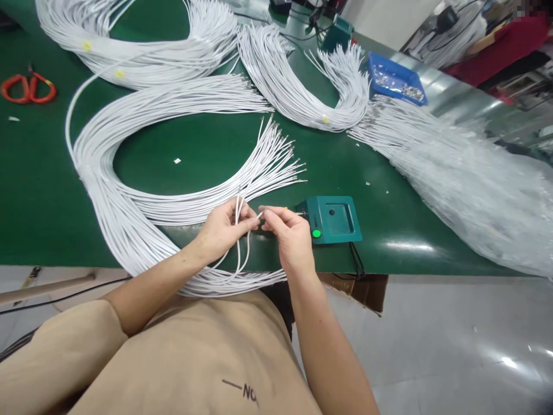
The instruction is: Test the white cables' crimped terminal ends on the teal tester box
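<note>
My left hand (223, 229) is closed in a pinch on a thin white cable (238, 248), close to its end. The cable loops down below my fingers. Thumb and index finger of my right hand (292, 233) meet at the same cable's tip, just right of my left fingertips; the tip itself is mostly hidden. Right behind my right hand stands a small green machine (339, 220) with a short metal rod pointing toward my fingers. A large curved bundle of white cables (101, 184) lies around and under my left hand, some with metal-tipped ends.
Other white cable bundles (298, 104) lie farther back, some with yellow ties. Red-handled scissors (29, 87) rest at the far left. A blue tray (396, 78) of small metal parts sits back right, beside cables in clear plastic (470, 184). A person in red (501, 55) is beyond.
</note>
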Tool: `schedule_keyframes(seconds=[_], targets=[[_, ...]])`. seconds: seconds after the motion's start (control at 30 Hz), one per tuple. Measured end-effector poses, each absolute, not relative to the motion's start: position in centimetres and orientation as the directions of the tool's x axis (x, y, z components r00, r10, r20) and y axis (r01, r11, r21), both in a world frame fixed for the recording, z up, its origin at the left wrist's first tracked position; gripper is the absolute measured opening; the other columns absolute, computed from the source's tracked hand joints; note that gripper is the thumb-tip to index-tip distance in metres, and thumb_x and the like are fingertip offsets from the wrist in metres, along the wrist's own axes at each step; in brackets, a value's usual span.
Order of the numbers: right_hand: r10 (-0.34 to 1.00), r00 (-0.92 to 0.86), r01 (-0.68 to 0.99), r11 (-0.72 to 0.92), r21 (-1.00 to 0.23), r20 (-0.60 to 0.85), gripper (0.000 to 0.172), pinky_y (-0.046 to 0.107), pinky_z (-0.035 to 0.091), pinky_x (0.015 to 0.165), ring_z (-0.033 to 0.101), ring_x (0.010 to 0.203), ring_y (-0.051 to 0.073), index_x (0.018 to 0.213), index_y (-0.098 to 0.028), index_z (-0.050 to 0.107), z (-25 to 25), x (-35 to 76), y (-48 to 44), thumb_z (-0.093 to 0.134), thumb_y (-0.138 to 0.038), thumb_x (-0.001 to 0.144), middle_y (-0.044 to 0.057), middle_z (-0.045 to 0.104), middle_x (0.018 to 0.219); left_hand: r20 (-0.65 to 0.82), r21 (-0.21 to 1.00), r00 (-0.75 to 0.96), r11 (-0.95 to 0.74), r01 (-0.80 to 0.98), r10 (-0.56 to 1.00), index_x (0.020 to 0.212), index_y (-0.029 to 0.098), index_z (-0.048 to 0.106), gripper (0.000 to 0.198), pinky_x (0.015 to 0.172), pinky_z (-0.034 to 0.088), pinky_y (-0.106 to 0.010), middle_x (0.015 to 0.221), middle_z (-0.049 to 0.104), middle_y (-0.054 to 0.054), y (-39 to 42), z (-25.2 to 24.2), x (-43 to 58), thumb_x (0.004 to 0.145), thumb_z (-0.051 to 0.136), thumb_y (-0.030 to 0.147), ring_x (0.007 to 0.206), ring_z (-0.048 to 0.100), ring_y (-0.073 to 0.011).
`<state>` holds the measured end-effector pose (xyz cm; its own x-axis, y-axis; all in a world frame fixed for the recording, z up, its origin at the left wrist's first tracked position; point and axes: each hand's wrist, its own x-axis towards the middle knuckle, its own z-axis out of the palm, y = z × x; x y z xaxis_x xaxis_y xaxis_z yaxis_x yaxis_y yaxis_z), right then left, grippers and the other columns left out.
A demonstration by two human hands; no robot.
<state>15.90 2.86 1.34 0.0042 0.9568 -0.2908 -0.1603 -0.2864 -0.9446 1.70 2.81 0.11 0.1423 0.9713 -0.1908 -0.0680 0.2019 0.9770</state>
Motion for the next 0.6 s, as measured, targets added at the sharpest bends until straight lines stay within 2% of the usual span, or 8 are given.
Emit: schedule_keyframes(seconds=[0.13, 0.23, 0.3, 0.37, 0.5, 0.6], targets=[[0.924, -0.012, -0.22, -0.374, -0.901, -0.381, 0.01, 0.023, 0.046, 0.061, 0.053, 0.059, 0.008, 0.069, -0.016, 0.072, 1.47, 15.75, 3.18, 0.073, -0.026, 0.068, 0.0, 0.066, 0.072, -0.101, 0.989, 0.071, 0.093, 0.112, 0.992, 0.072, 0.02, 0.04, 0.023, 0.068, 0.04, -0.026, 0.074, 0.058, 0.002, 2.56, -0.12, 1.48, 0.076, 0.062, 0.021, 0.069, 0.052, -0.0123], [0.881, -0.087, -0.306, -0.468, -0.829, -0.466, 0.011, 0.022, 0.047, 0.056, 0.047, 0.053, 0.006, 0.063, -0.015, 0.067, 1.42, 15.87, 3.43, 0.074, -0.023, 0.064, -0.004, 0.055, 0.059, 0.016, 0.951, 0.045, -0.029, 0.309, 0.999, 0.072, 0.02, 0.043, 0.017, 0.069, 0.039, -0.026, 0.075, 0.059, 0.002, 2.36, 0.06, 1.32, 0.08, 0.058, 0.02, 0.069, 0.05, -0.0125], [0.856, -0.141, -0.308, -0.516, -0.799, -0.498, 0.013, 0.022, 0.048, 0.053, 0.043, 0.05, 0.006, 0.061, -0.015, 0.063, 1.48, 16.06, 3.52, 0.073, -0.024, 0.063, -0.005, 0.05, 0.056, 0.027, 0.934, 0.051, -0.044, 0.354, 0.998, 0.072, 0.02, 0.044, 0.015, 0.069, 0.038, -0.026, 0.075, 0.059, 0.002, 2.37, 0.1, 1.21, 0.08, 0.057, 0.021, 0.069, 0.051, -0.0128], [0.859, -0.144, -0.277, -0.512, -0.813, -0.492, 0.015, 0.024, 0.049, 0.054, 0.044, 0.051, 0.007, 0.068, -0.016, 0.065, 1.6, 16.23, 3.55, 0.072, -0.029, 0.067, -0.004, 0.053, 0.06, -0.026, 0.947, 0.051, 0.008, 0.322, 0.998, 0.073, 0.02, 0.044, 0.015, 0.068, 0.039, -0.026, 0.075, 0.06, 0.002, 2.51, 0.02, 1.12, 0.079, 0.059, 0.022, 0.069, 0.052, -0.0132], [0.943, -0.017, -0.142, -0.331, -0.933, -0.332, 0.029, 0.025, 0.05, 0.064, 0.053, 0.06, 0.009, 0.097, -0.019, 0.068, 1.73, 16.32, 3.49, 0.063, -0.041, 0.079, -0.001, 0.062, 0.078, -0.141, 0.981, 0.081, 0.128, 0.149, 0.987, 0.072, 0.02, 0.042, 0.022, 0.065, 0.041, -0.026, 0.072, 0.06, 0.002, 2.87, -0.16, 1.15, 0.075, 0.063, 0.022, 0.064, 0.053, -0.0124], [0.968, -0.042, 0.022, -0.246, -0.969, -0.246, 0.021, 0.026, 0.048, 0.069, 0.057, 0.069, 0.012, 0.089, -0.019, 0.068, 1.51, 16.21, 3.25, 0.065, -0.037, 0.079, 0.0, 0.065, 0.08, -0.2, 0.98, 0.113, 0.2, 0.014, 0.973, 0.072, 0.019, 0.043, 0.025, 0.06, 0.042, -0.024, 0.068, 0.059, 0.002, 2.96, 0.04, 1.37, 0.072, 0.069, 0.024, 0.06, 0.054, -0.0109]])
